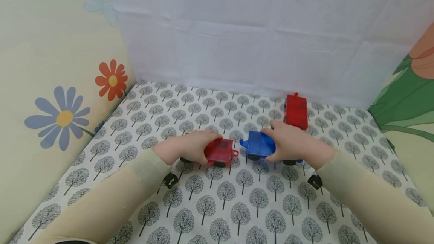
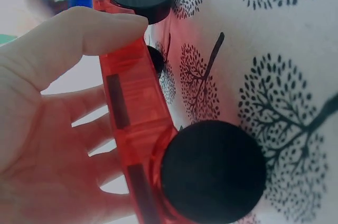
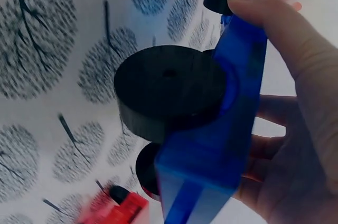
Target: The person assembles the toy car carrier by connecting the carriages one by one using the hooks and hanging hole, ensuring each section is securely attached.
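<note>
A see-through red toy wagon (image 1: 221,151) with black wheels is gripped by my left hand (image 1: 190,147), thumb along its near side and fingers on the far side. From its right end sticks a small red ring (image 1: 235,153). Facing it across a narrow gap is a blue toy wagon (image 1: 259,144), whose left end carries a blue hook (image 1: 243,143). My right hand (image 1: 294,143) holds this blue wagon from above, the thumb pressing its side near a black wheel (image 3: 169,89). Palms and fingers partly cover both wagons.
Behind my right hand, another red wagon (image 1: 296,111) stands at the back right. A cloth printed with trees (image 1: 225,191) covers the table. White fabric (image 1: 230,37) hangs at the back, and flowered panels (image 1: 62,86) stand at both sides.
</note>
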### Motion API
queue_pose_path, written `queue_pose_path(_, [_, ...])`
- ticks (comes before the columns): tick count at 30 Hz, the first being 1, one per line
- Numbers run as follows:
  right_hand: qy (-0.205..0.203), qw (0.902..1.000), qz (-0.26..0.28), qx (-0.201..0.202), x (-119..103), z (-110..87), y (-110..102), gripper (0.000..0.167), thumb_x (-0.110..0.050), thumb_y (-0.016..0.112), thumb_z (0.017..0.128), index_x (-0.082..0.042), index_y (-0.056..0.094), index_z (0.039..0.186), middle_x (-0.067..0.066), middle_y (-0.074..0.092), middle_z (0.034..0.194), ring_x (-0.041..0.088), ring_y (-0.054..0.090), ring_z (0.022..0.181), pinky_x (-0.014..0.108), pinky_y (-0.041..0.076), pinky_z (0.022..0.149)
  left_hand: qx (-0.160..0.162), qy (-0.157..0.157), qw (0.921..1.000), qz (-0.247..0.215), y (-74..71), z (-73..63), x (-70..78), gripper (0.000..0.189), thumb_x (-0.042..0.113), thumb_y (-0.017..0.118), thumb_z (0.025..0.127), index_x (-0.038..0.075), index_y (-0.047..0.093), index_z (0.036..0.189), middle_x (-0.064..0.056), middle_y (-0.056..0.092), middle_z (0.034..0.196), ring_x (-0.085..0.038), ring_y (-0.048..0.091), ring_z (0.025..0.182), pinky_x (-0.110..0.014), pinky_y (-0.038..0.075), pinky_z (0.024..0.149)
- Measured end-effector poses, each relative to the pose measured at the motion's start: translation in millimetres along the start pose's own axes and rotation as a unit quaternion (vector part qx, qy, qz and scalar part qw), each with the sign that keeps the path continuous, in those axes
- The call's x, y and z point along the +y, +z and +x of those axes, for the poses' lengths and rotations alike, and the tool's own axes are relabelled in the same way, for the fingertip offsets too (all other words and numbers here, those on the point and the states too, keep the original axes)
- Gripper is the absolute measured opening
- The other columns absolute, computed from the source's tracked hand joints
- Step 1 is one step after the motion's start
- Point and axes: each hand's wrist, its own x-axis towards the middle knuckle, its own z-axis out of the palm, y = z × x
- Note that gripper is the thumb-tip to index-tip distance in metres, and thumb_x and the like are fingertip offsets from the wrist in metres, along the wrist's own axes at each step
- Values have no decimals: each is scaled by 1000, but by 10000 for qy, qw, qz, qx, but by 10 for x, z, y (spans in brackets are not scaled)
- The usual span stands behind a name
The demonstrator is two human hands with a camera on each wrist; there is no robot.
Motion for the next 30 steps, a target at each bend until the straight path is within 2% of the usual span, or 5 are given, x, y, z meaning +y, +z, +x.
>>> queue_pose_path(10, [-50,9996,228,-177,-34,-64,198,96,-58,83,66,-9,54,142,5,49,101,16,49,82,33,48,69,178,80,9997,111,36,-12,-4,89,27,90,69,9,46,145,-1,59,125,-18,55,105,-43,43,93])
queue_pose_path(16, [-45,9998,152,-144,-77,-69,221,96,-58,84,65,-9,53,143,6,49,101,16,49,81,33,48,66,324,146,9994,9,49,-23,-26,88,25,89,69,7,48,144,0,60,124,-16,55,103,-39,45,89])
queue_pose_path(24, [50,9991,363,-221,-116,-66,217,94,-55,84,67,-10,52,143,7,49,103,17,50,82,34,50,66,488,130,9974,-511,47,-46,-79,84,22,91,67,11,51,140,4,61,119,-14,56,102,-33,48,86])
queue_pose_path(30, [102,9984,524,-183,-125,-49,256,95,-55,85,66,-12,52,144,6,50,105,17,52,85,35,51,68,515,75,9950,-852,44,-60,-122,83,22,92,67,14,50,138,6,59,118,-13,56,99,-33,49,83])
